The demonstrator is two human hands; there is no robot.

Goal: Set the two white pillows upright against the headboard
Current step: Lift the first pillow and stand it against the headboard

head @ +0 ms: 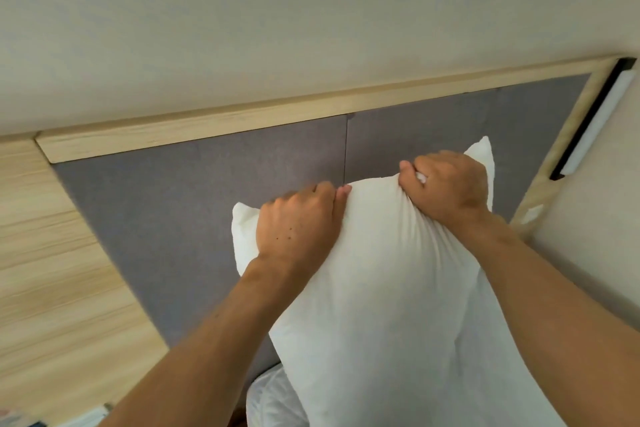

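Note:
A white pillow (381,281) stands tall in front of the grey padded headboard (180,204), on its right half. My left hand (298,222) grips the pillow's top edge near its left corner. My right hand (446,184) pinches the same top edge near the right corner, bunching the cloth. The pillow's lower end runs out of view at the bottom. A second white pillow or bedding (273,399) shows partly below, behind my left forearm; I cannot tell which it is.
A light wooden rail (242,121) caps the headboard, with a wood panel (52,270) to its left. A black-and-white wall fitting (595,121) hangs at the right edge. Plain wall fills the upper half.

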